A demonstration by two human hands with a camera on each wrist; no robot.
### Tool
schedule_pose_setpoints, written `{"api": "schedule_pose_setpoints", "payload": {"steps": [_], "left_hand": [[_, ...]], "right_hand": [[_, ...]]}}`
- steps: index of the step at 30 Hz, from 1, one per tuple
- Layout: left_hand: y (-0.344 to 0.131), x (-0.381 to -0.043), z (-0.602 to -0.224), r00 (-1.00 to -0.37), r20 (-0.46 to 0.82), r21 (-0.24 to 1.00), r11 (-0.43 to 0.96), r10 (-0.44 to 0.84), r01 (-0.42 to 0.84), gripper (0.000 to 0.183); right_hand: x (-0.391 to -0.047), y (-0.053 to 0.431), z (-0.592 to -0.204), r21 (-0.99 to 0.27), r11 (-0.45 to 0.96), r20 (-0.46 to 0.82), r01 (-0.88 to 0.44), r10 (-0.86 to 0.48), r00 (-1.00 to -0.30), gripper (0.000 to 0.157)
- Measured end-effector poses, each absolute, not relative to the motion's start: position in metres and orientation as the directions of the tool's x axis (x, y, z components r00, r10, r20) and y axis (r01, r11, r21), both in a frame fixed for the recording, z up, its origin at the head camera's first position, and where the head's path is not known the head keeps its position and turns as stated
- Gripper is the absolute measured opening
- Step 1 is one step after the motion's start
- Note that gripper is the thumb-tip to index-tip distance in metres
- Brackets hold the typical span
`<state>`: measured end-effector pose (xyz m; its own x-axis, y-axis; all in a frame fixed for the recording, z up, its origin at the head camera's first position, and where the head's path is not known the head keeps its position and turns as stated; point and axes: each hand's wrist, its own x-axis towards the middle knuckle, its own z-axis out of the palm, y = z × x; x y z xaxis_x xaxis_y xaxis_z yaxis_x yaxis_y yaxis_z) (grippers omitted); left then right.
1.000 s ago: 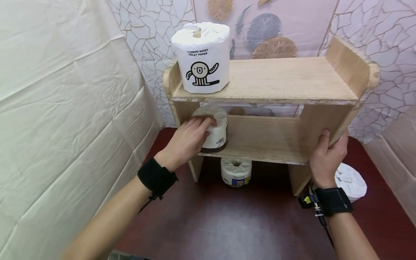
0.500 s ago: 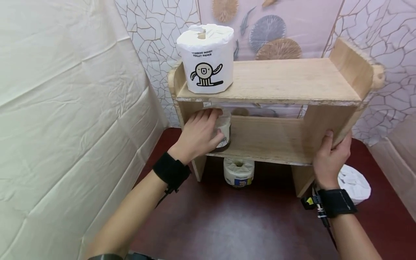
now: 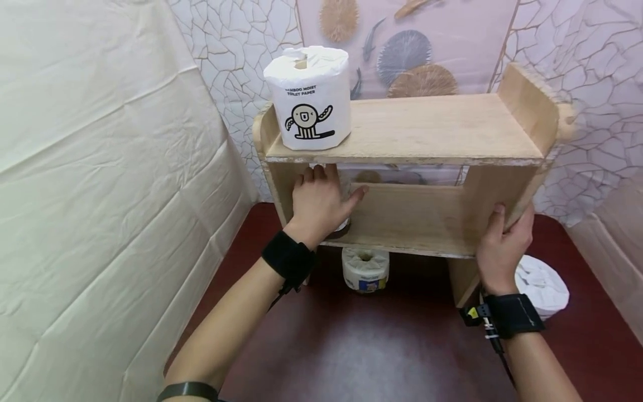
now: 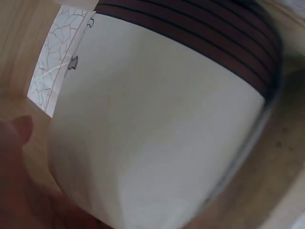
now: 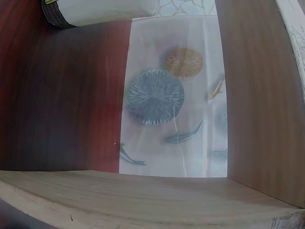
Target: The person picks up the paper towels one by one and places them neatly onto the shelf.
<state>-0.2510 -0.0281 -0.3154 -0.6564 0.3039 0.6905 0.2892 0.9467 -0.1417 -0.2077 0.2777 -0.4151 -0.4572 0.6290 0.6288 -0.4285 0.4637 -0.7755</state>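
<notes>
Banded roll: we see this paper roll (image 4: 157, 114) standing on the lower board (image 3: 412, 218) of the wooden shelf unit (image 3: 427, 128), at the left end, just ahead of the left hand (image 3: 318, 201) and mostly hidden behind it in the head view.
Left hand: we see its fingers extended and reaching up over the roll, with the thumb held out to the right, off the paper; we cannot make out exactly where the fingertips touch.
Right hand: we see this hand (image 3: 502, 245) gripping the right side panel (image 3: 494, 195), thumb on the inner face, fingers round the outside, well apart from the banded roll.
Paper rolls: we count four, including the banded one; one cartoon roll (image 3: 311, 100) on the top board's left end, one small roll (image 3: 365, 273) under the lower board, and one white roll (image 3: 545, 285) right of the unit, near the right wrist.
Boards: we count two.
Black wristbands: we count two, one on each wrist (image 3: 289, 257).
Table: we see one, dark red (image 3: 361, 352), under everything.
</notes>
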Motion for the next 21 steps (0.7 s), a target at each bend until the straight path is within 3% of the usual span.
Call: {"api": "schedule_pose_setpoints", "payload": {"steps": [5, 8, 13, 21], "left_hand": [[-0.022, -0.253, -0.324, -0.568, 0.781, -0.195, 0.965, 0.259, 0.173, 0.076], [-0.02, -0.253, -0.326, -0.547, 0.799, -0.215, 0.968, 0.25, 0.129, 0.071], [-0.018, -0.252, -0.324, -0.574, 0.781, -0.233, 0.968, 0.246, 0.098, 0.06], [-0.013, -0.256, -0.318, -0.645, 0.724, -0.184, 0.969, 0.245, 0.162, 0.042]], "right_hand": [[-0.207, 0.272, -0.417, -0.778, 0.471, 0.627, -0.415, 0.623, -0.468, 0.044], [-0.205, 0.268, -0.413, -0.769, 0.478, 0.638, -0.425, 0.615, -0.462, 0.044], [-0.198, 0.26, -0.402, -0.759, 0.48, 0.65, -0.44, 0.605, -0.461, 0.043], [-0.196, 0.265, -0.398, -0.755, 0.484, 0.653, -0.442, 0.62, -0.436, 0.044]]}}
